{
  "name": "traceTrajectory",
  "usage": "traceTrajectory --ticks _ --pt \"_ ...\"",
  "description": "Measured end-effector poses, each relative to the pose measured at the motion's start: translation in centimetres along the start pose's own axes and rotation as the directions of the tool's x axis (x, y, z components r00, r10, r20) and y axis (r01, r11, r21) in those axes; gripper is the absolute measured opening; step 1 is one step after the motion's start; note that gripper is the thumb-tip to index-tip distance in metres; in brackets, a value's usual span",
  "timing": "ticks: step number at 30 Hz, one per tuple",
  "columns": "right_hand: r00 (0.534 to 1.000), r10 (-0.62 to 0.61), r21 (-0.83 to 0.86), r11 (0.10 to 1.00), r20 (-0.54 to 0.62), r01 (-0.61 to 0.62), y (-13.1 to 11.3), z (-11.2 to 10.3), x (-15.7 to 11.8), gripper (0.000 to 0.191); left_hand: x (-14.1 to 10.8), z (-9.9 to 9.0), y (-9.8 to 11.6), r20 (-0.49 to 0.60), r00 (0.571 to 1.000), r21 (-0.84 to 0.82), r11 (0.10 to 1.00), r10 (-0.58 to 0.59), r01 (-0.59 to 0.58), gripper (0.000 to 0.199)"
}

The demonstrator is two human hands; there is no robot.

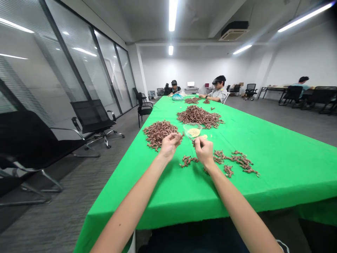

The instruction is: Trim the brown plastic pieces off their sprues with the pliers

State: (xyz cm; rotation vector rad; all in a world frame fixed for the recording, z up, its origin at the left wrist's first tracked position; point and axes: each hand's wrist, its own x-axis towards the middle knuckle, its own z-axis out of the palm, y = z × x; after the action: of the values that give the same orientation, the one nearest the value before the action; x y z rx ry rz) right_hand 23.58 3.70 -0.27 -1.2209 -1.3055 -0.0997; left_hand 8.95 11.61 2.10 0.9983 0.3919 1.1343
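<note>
Left hand (170, 146), right hand (204, 151) — both half-closed, pinching something too small to tell — by a clear bowl (192, 130)

The view comes from a camera on the head of the person at the near end of the table (265, 179), looking lengthwise down it. It sits close above the work: the left hand (170, 146) and right hand (204, 151) show just below the middle of the frame, with both forearms rising from the bottom edge. The wide angle takes in the ceiling lights (172, 14) along the top, the glass wall (86, 63) at upper left, and the seated people (218, 89) small toward the far end.
</note>
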Motion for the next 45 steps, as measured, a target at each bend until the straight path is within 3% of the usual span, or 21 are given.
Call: traceTrajectory --ticks 3,15,20,32,38,45 --pt "1.000 -0.003 -0.016 1.000 0.014 0.003 0.1 0.0 0.0 0.040 -0.1 0.1 0.0 -0.013 0.999 -0.009 0.999 -0.033 0.033 0.039" --pt "0.999 0.016 -0.075 0.997 0.029 -0.014 0.0 -0.2 0.0 0.044 -0.5 0.7 -0.3 0.147 0.987 0.171 0.981 0.064 -0.090 0.029" --pt "1.000 0.008 -0.084 0.996 0.027 -0.006 0.0 -0.2 0.0 0.043 -0.4 0.6 -0.5 0.234 0.969 0.178 0.977 0.075 -0.118 0.025" --pt "1.000 0.023 -0.088 0.996 0.017 -0.022 0.1 -0.1 0.1 0.042 -1.2 1.6 -0.2 0.289 0.952 0.176 0.972 0.099 -0.155 0.028" --pt "0.994 0.105 0.018 0.994 0.037 -0.106 0.5 0.2 0.0 0.048 -1.3 1.5 -0.1 0.289 0.951 0.226 0.958 0.108 -0.177 0.034" --pt "0.964 0.214 0.178 0.954 0.157 -0.241 0.2 0.2 0.0 0.059 -1.0 1.2 -0.4 0.270 0.947 0.317 0.912 0.176 -0.260 0.032"
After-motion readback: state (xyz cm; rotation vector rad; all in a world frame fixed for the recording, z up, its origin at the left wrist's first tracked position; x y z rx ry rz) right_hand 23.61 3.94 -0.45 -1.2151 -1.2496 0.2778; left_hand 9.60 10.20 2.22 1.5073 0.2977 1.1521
